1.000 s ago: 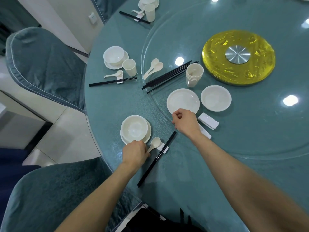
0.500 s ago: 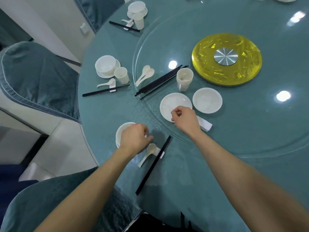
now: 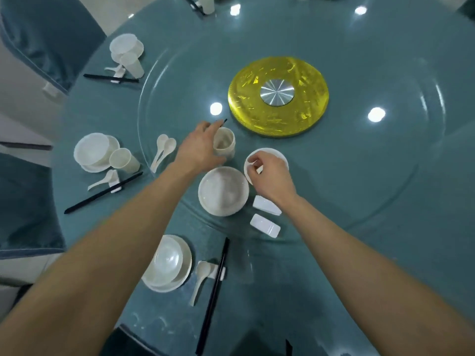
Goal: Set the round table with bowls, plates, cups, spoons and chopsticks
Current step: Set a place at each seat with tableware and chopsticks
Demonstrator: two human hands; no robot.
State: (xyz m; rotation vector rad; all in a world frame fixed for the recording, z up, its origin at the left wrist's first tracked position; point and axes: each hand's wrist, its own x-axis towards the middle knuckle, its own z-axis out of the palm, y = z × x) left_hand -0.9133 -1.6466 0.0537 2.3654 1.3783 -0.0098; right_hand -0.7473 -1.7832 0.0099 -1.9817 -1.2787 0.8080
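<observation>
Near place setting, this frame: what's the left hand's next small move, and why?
Probably lift one cup off the cup stack, which the left hand grips, and stand it by the nearest bowl. That setting has a spoon and chopsticks but no cup; the setting further left shows a lone cup.

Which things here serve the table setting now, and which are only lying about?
In use: left hand, stacked white plastic cups, right hand, small white round dish, white round bowl, two white spoons.
Lying about: round gold disc, blue fabric-covered chair.
</observation>
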